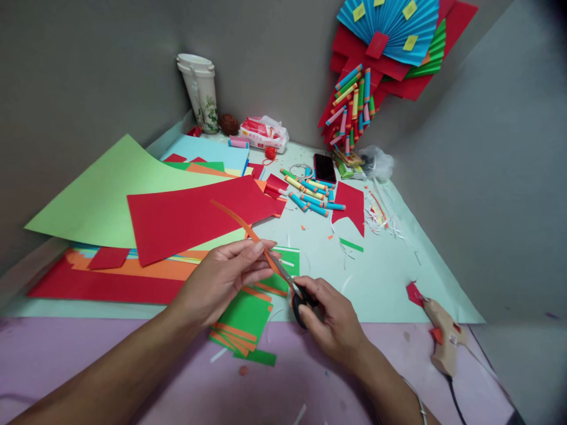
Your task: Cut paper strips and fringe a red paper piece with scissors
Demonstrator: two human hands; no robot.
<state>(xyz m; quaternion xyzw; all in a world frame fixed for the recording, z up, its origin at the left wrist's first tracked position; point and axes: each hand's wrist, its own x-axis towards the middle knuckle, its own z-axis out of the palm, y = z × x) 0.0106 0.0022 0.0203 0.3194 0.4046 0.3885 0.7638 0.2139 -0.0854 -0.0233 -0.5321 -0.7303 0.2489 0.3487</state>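
Between the thumb and fingers of my left hand (237,267) is a thin orange paper strip (238,219), its far end rising over a red paper sheet (195,215). My right hand (334,319) grips black-handled scissors (297,307) by the finger loops. The scissor blades lie along the near part of the strip, close to my left fingertips; whether they are parted I cannot tell. Below my hands, green paper pieces (248,316) with several orange strips (234,337) on them lie across the table edge of the pale sheet.
Rolled paper tubes (312,192) and a phone (325,169) lie mid-table. A glue gun (445,336) with its cord rests at the right. Large light green paper (101,200) spreads left. A white cup (200,94) stands at the back, and a paper fan decoration (394,35) leans against the wall.
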